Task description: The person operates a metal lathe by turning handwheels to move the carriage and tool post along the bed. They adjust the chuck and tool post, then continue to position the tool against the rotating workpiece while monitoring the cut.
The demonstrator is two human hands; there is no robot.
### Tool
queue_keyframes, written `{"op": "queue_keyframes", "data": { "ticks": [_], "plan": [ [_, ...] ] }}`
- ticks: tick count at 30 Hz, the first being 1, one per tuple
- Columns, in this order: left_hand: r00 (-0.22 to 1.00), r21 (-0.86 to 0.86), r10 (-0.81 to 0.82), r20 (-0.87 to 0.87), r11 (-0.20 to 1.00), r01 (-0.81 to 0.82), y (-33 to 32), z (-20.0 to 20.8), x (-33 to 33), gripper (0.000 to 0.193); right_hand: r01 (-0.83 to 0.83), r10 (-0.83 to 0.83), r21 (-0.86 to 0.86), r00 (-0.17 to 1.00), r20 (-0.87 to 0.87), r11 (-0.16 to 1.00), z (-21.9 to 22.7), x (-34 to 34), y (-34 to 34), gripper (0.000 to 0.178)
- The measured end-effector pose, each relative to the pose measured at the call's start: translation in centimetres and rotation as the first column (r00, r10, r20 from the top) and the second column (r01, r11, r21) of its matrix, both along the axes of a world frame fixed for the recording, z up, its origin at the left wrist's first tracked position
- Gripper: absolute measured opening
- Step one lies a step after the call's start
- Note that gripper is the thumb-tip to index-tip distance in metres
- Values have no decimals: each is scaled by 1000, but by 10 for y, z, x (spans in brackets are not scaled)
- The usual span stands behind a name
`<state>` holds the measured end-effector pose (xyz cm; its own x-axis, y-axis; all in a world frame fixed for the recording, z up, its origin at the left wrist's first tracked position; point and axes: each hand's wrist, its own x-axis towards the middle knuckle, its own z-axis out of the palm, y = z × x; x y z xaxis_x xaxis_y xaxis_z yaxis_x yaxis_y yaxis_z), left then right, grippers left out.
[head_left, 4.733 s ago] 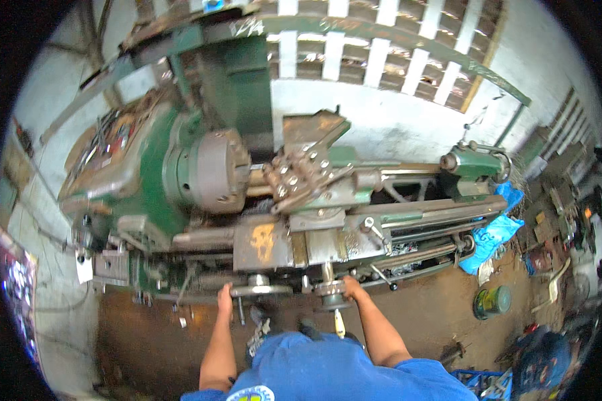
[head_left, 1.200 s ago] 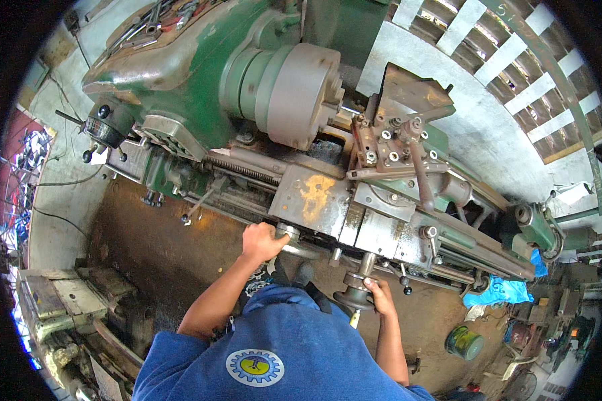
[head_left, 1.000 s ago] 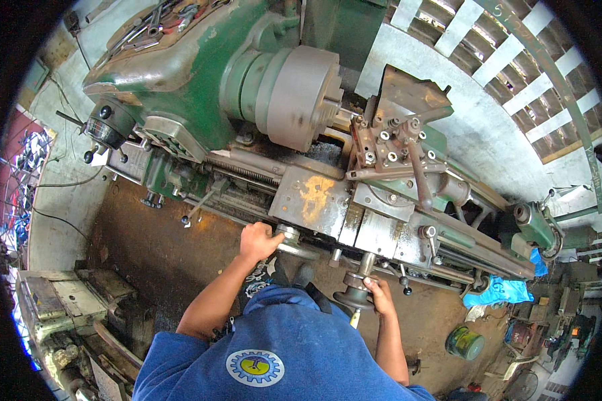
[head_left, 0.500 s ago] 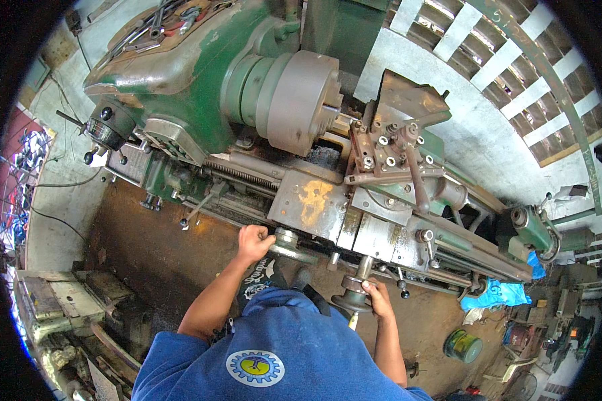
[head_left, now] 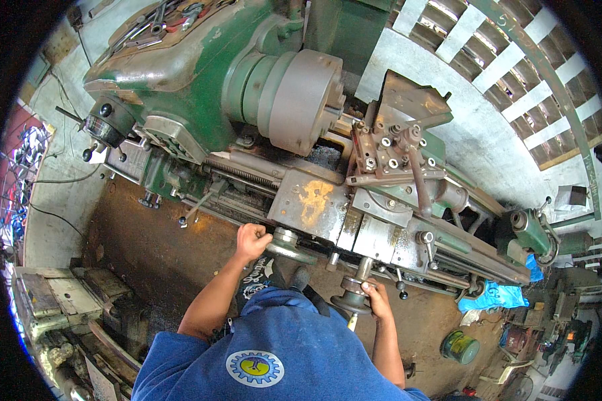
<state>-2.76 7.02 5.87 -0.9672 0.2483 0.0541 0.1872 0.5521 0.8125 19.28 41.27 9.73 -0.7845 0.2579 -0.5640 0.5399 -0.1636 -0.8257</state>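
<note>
Green paint, worn and grimy in places, covers the lathe's headstock point(head_left: 180, 77), and the big grey chuck point(head_left: 304, 103) sticks out of its right side toward the tool post point(head_left: 391, 157). Both hands are busy down at the front, on 2 separate handwheels sticking out below the carriage point(head_left: 308, 204). Left hand point(head_left: 252, 242) is curled around the left edge of the larger handwheel point(head_left: 293, 251) – fingers closed, thumb lying toward the hub. Right hand point(head_left: 379, 301) has a narrow hold on the right side of the smaller handwheel point(head_left: 352, 302), thumb up by the round collar on its shaft; the fingertips are tucked out of sight, so I can't tell how far they wrap. A pale handle point(head_left: 353, 322) pokes out of that wheel toward the person's blue shirt point(head_left: 274, 347). Up top, the tool post carries a bunch of bolts and a long brown lever point(head_left: 419, 179) angled down toward the front. Loose hand tools point(head_left: 157, 23) sit in a pile on the headstock. Off to the right you get the green tailstock point(head_left: 532, 230), with crumpled blue plastic point(head_left: 495, 296) below it – and a green bucket point(head_left: 460, 347) on the brown floor point(head_left: 160, 234).
</note>
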Motion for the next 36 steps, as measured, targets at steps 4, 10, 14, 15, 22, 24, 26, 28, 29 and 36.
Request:
{"op": "queue_keyframes", "data": {
  "ticks": [4,10,14,15,22,24,26,28,29,36],
  "plan": [
    [1000,26,5,6,1000,-5,-2,-1,0,32,24,-24,15,1000,-15,1000,0,0,-1,59],
    [998,75,11,57,997,-15,-4,-3,0,31,27,-26,25,999,-28,999,-2,0,0,54],
    [998,52,4,55,999,-7,-5,-5,-2,31,4,-4,-7,1000,-5,1000,4,-1,-1,53],
    [998,62,3,62,998,-7,-6,-5,-2,30,-3,2,-14,1000,-18,1000,6,-2,-2,53],
    [998,118,-20,52,993,13,-9,-12,-4,31,11,-12,7,999,39,1000,1,1,1,60],
    [999,115,-17,49,993,11,-10,-14,-5,31,23,-24,18,999,29,1000,-8,3,3,65],
    [999,120,-14,31,993,10,-11,-17,-6,31,14,-14,17,999,31,1000,-16,4,6,69],
    [1000,134,-18,16,991,15,-11,-19,-6,31,-17,16,4,999,46,1000,-19,5,7,73],
    [1000,141,-19,8,990,18,-11,-20,-6,31,-2,1,11,999,42,1000,-18,5,7,71],
    [994,173,-19,108,985,0,-14,-21,-7,31,41,-42,45,999,26,998,9,0,-3,57]
  ]
}}
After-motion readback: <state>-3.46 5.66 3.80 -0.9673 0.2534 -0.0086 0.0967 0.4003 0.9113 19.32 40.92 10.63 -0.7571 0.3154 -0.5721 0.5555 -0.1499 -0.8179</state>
